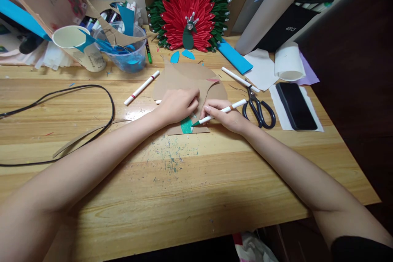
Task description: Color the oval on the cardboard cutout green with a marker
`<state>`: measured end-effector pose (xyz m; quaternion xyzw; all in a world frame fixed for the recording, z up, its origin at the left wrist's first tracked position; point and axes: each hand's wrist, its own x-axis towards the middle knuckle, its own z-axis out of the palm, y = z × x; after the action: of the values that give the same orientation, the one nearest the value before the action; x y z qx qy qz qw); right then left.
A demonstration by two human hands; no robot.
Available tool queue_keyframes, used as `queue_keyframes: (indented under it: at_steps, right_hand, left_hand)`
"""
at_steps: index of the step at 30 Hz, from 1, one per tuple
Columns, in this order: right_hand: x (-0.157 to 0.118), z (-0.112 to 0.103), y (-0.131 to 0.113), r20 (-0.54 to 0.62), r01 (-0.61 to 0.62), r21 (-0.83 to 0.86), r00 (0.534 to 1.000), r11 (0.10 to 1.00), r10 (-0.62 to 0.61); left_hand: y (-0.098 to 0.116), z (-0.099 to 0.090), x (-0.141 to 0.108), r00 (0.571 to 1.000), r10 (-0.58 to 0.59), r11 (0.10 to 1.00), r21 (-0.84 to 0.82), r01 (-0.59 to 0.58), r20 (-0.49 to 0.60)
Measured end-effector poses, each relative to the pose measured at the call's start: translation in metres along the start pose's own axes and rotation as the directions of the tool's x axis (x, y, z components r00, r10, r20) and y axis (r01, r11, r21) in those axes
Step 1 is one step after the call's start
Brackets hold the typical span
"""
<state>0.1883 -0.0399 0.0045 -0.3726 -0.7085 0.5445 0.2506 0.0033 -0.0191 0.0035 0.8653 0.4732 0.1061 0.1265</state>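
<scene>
My right hand (225, 115) holds a white marker (237, 105) with a brownish band, gripped like a pen. Its green tip points down at a small green-coloured piece (186, 126), touching it or just above it. This piece has a pale uncoloured bit near the tip and lies on the front strip of a brown cardboard sheet (181, 77). My left hand (178, 105) rests on the cardboard just behind the green piece, its fingers curled under. Whatever they pinch or press is hidden. Part of another white stick, perhaps a marker (158, 102), shows beside the left hand.
Capped markers (141, 88) (240, 79) flank the cardboard. Black-handled scissors (259, 110) and a phone (296, 106) lie right. A paper cup (80, 49), a plastic tub (130, 59) of scraps and a black cable (112, 106) are left. Behind stands a red-green peacock craft (188, 12).
</scene>
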Motion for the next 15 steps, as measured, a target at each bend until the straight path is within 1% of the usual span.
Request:
queue_keyframes:
  at_steps: [9, 15]
  right_hand:
    - [0.0003, -0.0003, 0.0009, -0.003, 0.001, 0.003, 1.0, 1.0, -0.001]
    - [0.0009, -0.0004, -0.0004, 0.002, 0.014, -0.001, 1.0, 1.0, -0.014]
  left_hand:
    - [0.001, -0.0016, -0.0004, 1.0, -0.01, 1.0, 0.015, 0.01, 0.001]
    - [0.0, -0.0009, -0.0005, 1.0, 0.001, 1.0, -0.008, -0.001, -0.006]
